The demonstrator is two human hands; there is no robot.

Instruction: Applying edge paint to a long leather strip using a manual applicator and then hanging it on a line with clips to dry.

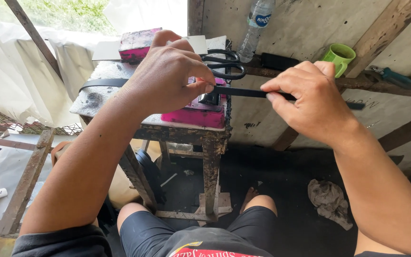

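My left hand (170,71) and my right hand (312,97) both pinch a thin black strap (243,92) held level between them, above the right edge of a small worn table (115,71). The strap's far end pokes out to the right of my right hand. Just behind my left fingers lie black-handled scissors (224,64). Under my left hand sits a pink-stained block (198,114) with a small black part on it. Another black strap (103,83) runs across the tabletop to the left.
A second pink-stained block (136,44) stands at the table's back. On the wall's wooden rail are a clear plastic bottle (258,26), a green mug (338,57) and a teal-handled tool (391,76). A grey rag (329,200) lies on the dark floor.
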